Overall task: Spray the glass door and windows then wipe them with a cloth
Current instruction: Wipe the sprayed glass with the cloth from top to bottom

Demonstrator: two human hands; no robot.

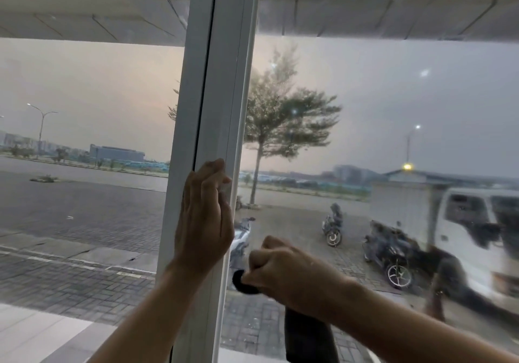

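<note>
While the left hand (pixel 203 222) is laid flat against the white frame (pixel 216 81) between the two panes, its fingertips are bent over near the frame's right edge. Whether a cloth is pinched under them cannot be told. The right hand (pixel 292 272) is closed in a fist round the neck of a dark bottle (pixel 309 337). The bottle's black nozzle (pixel 240 278) is seen at the fist's left, just beside the frame and below the left hand. The bottle is held low before the right pane (pixel 393 110), which is hazy and streaked. Through the glass a tree (pixel 280 115), parked motorbikes (pixel 332 228) and a white truck (pixel 477 222) are seen.
</note>
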